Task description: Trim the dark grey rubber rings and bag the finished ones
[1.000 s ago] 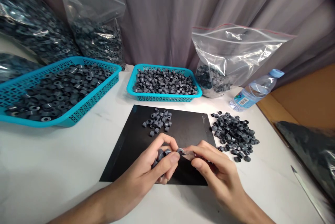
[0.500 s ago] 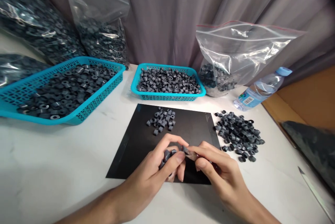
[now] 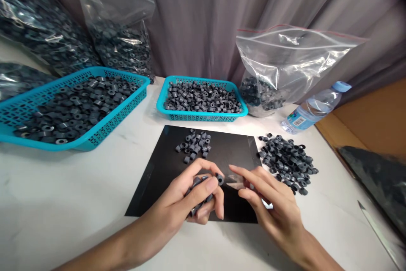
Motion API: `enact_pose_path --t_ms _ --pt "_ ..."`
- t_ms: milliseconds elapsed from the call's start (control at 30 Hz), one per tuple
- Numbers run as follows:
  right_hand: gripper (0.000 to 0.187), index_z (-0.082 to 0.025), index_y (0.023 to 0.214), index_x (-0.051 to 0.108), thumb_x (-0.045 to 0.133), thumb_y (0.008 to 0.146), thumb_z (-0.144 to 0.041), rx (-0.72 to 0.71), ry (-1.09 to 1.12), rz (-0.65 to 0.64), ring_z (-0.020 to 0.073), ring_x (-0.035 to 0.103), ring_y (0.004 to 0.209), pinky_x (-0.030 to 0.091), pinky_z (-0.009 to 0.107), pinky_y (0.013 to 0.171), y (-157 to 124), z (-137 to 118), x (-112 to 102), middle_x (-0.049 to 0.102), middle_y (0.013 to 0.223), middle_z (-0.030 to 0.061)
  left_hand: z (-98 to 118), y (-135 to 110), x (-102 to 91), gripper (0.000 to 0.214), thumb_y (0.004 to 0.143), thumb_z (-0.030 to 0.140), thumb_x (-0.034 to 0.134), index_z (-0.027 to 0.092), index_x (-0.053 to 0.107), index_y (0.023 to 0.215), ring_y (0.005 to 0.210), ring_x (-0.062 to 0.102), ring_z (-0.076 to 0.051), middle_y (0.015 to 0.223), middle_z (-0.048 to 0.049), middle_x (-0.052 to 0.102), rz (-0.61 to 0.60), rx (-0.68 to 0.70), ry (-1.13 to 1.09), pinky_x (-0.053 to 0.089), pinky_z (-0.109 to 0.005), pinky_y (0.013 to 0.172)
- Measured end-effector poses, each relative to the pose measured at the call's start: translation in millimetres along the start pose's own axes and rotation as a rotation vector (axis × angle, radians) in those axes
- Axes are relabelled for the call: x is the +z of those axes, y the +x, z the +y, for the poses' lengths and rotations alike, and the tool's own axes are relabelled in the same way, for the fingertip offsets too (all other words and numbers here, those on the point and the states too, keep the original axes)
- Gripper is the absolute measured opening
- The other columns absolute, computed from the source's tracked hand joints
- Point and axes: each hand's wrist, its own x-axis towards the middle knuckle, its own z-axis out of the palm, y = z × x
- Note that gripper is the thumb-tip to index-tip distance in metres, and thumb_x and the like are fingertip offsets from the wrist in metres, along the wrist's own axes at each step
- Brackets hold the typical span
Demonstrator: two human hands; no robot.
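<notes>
Fingers of the left hand pinch a stubby grey ring, more rings cupped behind; those of the right hand curl round a pointed blade, forefinger apart. Beneath, a smooth black mat; beyond, a latticed blue basket, a pleated curtain.

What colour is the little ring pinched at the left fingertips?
Dark grey; the ring in the left hand shows best in the head view.

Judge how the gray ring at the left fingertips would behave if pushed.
The gray ring would probably roll on edge, its outline being round. Likely light for its size, given its central hole. Perhaps stiff: pinched by the left hand, it looks undented.
</notes>
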Motion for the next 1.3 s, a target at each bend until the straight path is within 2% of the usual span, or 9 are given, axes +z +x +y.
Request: enact_pose_path --t_ms 167,433,700,933,1167,1300 --pt "0.041 -0.015 0.141 0.053 0.052 0.1 -0.014 -0.098 -0.108 0.012 0.0149 0.051 0.065 0.041 0.028 0.057 0 -1 1 0.058 0.079 0.004 2 -1 1.1 0.016 0.102 0.037 0.049 0.022 0.053 0.107 0.061 0.035 -0.009 0.076 0.0003 0.061 -0.028 -0.028 -0.019 0.028 -0.026 0.057" --pt "0.042 -0.016 0.144 0.052 0.052 0.102 -0.02 -0.17 -0.235 0.054 0.0138 0.051 0.062 0.039 0.027 0.056 0 -5 -1 0.06 0.077 0.0036 11 -3 3.1 0.015 0.102 0.036 0.048 0.022 0.052 0.107 0.062 0.035 -0.01 0.079 -0.0004 0.059 -0.058 -0.065 0.011 0.03 -0.027 0.06" --pt "0.049 -0.016 0.149 0.046 0.055 0.101 -0.017 -0.226 -0.3 0.065 0.0144 0.057 0.069 0.043 0.028 0.062 -2 -2 -2 0.068 0.085 0.0061 -15 2 -7.3 0.02 0.1 0.04 0.052 0.023 0.055 0.108 0.058 0.034 -0.01 0.075 -0.0002 0.06 -0.064 0.011 -0.004 0.03 -0.026 0.056" --pt "0.054 -0.015 0.15 0.044 0.059 0.099 -0.015 -0.243 -0.336 0.042 0.0161 0.061 0.074 0.045 0.03 0.065 -5 1 -3 0.071 0.092 0.0084 -4 -1 -3.1 0.016 0.1 0.036 0.052 0.022 0.056 0.106 0.062 0.036 -0.01 0.078 -0.0012 0.061 -0.049 -0.052 -0.008 0.03 -0.026 0.058" --pt "0.053 -0.01 0.148 0.047 0.062 0.097 -0.015 -0.295 -0.412 0.049 0.0161 0.059 0.071 0.042 0.03 0.062 -3 0 -5 0.072 0.091 0.0099 -19 5 -8.9 0.017 0.1 0.039 0.052 0.023 0.055 0.105 0.056 0.033 -0.009 0.074 0.0003 0.061 -0.064 -0.033 -0.055 0.031 -0.025 0.056" --pt "0.052 -0.011 0.148 0.048 0.062 0.098 -0.017 -0.309 -0.456 0.058 0.0148 0.057 0.069 0.041 0.029 0.062 -2 0 -6 0.073 0.091 0.0086 -19 5 -9.1 0.015 0.101 0.038 0.051 0.023 0.054 0.104 0.056 0.033 -0.008 0.074 0.0008 0.063 -0.07 -0.024 -0.048 0.031 -0.024 0.056"
